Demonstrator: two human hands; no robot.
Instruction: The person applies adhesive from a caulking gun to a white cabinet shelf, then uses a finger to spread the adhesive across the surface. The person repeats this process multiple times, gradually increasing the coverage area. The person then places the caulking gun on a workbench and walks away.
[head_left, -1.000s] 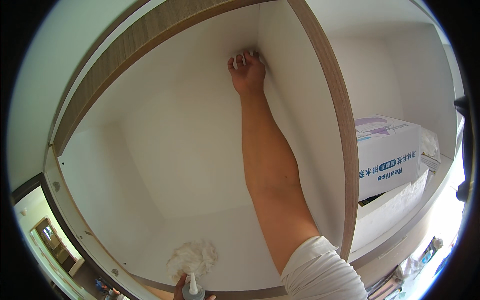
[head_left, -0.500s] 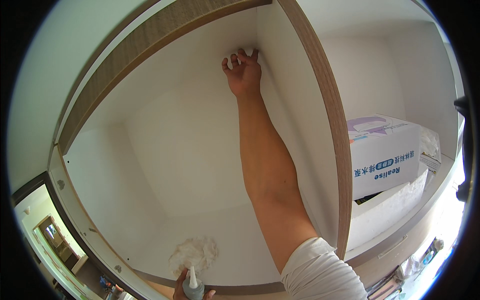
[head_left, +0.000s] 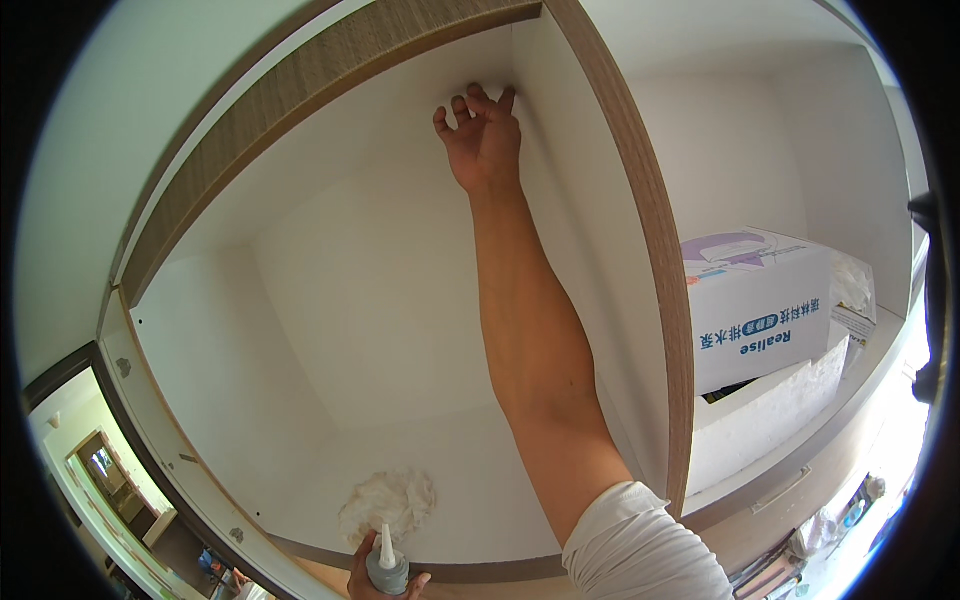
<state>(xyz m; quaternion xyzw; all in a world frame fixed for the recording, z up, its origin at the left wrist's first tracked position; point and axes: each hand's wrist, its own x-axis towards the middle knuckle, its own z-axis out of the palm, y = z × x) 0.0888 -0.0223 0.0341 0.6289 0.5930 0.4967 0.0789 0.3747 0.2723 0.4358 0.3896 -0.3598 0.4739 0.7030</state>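
My right hand [head_left: 485, 140] is raised inside an open white cabinet [head_left: 370, 320], bare arm stretched up from a white sleeve. Its fingers are apart and slightly bent, with the tips at the upper corner where the top panel meets the right partition [head_left: 585, 200]. Nothing shows in that palm. At the lower edge my left hand [head_left: 362, 575] is wrapped round a grey sealant tube [head_left: 388, 575] with a white pointed nozzle, held upright. Just behind the nozzle a wad of crumpled white tissue [head_left: 395, 502] lies on the cabinet's bottom panel.
Right of the wood-edged partition, a neighbouring compartment holds a white printed carton [head_left: 755, 335] on a white foam block [head_left: 765, 425], with plastic wrapping [head_left: 852, 283] behind. A brown wooden rail [head_left: 300, 125] frames the cabinet's upper left. A doorway to another room shows at the lower left.
My right hand has shifted slightly up and to the left, along the same corner. My left hand keeps its hold on the sealant tube, nearly still. The whole view has shifted a little.
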